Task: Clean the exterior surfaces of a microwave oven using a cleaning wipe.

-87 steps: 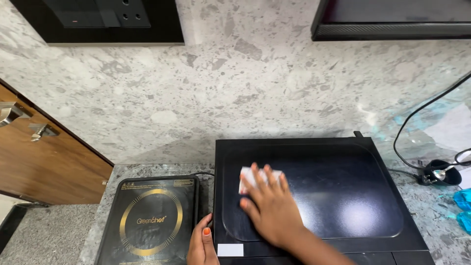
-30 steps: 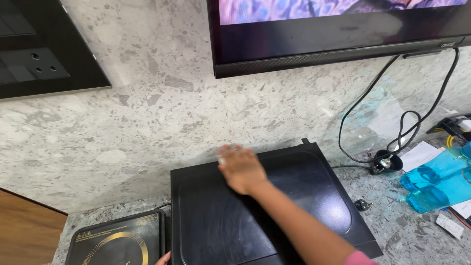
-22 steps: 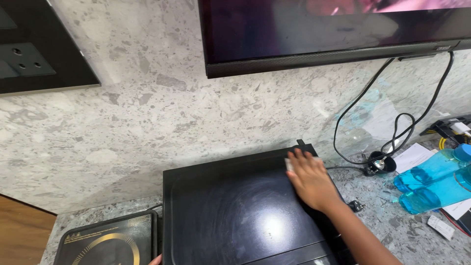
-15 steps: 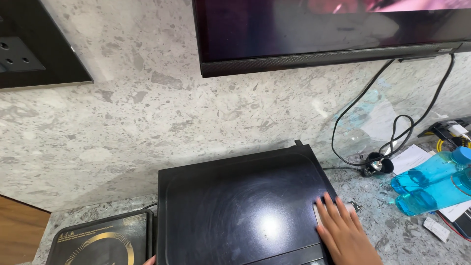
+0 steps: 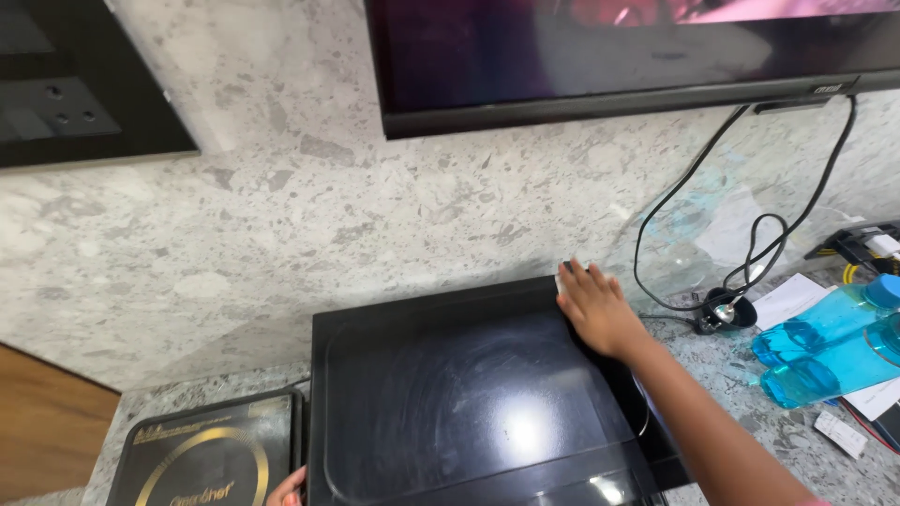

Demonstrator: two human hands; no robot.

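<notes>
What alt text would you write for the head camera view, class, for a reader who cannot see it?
A person's right hand presses a white cloth on the far right corner of a large black cooktop. The left hand touches the cooktop's near left edge, beside a smaller black cooktop with a gold ring. Two blue bottles lie at right.

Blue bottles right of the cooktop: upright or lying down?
Lying down. Both blue bottles rest on their sides on the counter, beside papers, apart from the right hand.
</notes>
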